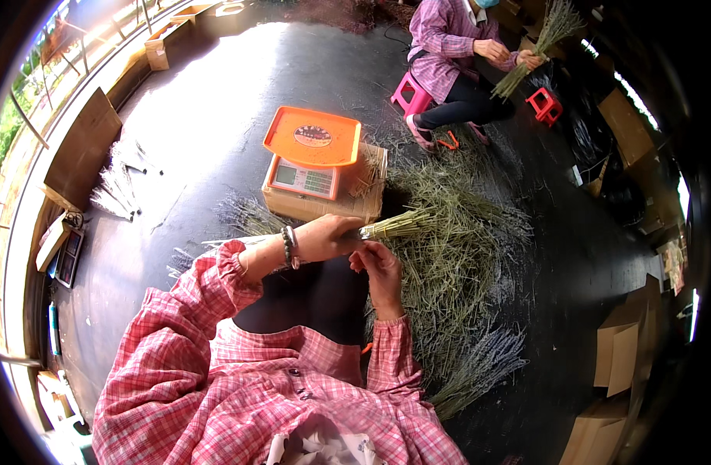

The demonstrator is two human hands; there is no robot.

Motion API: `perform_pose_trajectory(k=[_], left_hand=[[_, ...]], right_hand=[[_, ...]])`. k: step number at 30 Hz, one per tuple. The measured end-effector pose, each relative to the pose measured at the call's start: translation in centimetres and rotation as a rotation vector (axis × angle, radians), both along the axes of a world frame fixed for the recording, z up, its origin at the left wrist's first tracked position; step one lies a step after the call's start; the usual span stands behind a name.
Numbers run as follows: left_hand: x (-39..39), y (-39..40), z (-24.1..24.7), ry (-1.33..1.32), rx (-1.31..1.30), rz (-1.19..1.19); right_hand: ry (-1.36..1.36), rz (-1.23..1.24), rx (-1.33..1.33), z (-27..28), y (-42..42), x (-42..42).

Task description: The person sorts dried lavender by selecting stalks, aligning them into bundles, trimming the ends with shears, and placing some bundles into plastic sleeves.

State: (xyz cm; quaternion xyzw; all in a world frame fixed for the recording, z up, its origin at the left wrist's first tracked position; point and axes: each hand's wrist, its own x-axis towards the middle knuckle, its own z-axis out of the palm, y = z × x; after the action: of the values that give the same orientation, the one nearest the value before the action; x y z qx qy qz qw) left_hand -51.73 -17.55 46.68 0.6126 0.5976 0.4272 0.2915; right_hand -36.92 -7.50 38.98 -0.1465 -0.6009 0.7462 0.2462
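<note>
My left hand (332,235), with bracelets at the wrist, is closed around a bundle of dried stems (403,224). The cut stem ends point right, over a loose heap of stems (457,250). A pale strip, perhaps wrapping, shows left of my wrist, and the bundle's flower end is mostly hidden by my arm. Just below the grip, my right hand (381,270) has its fingertips pinched together close to the stems. Whether they hold a thin tie is too small to see. On the floor lies a bunch of dried lavender-like stalks (483,369), right of my right sleeve.
Ahead, an orange digital scale (312,136) stands on a cardboard box (367,200). A co-worker (448,52) on a pink stool (412,96) holds another bunch (541,49). Wrapped bunches (114,186) lie at left; open cartons (617,349) stand at right.
</note>
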Motion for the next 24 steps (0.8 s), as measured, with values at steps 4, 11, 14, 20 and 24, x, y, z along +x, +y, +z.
perform_pose_trajectory(k=[4, 11, 14, 20, 24], left_hand=[[0.1, -0.4, 0.5, -0.044, -0.096, -0.008], [-0.7, -0.3, -0.9, -0.086, -0.072, -0.072], [-0.2, -0.4, 0.2, -0.154, -0.102, -0.046], [-0.6, 0.0, -0.3, -0.182, -0.129, -0.090], [-0.8, 0.3, -2.2, 0.152, -0.100, 0.042]], right_hand=[[-0.042, -0.035, 0.147, 1.0, 0.6, 0.0], [-0.071, -0.017, 0.289, 2.6, 0.5, 0.2], [-0.113, 0.004, 0.313, 2.8, 1.1, 0.7], [-0.127, -0.019, 0.355, 3.1, 0.8, 0.8], [-0.210, -0.028, 0.437, 4.5, 0.2, 0.2]])
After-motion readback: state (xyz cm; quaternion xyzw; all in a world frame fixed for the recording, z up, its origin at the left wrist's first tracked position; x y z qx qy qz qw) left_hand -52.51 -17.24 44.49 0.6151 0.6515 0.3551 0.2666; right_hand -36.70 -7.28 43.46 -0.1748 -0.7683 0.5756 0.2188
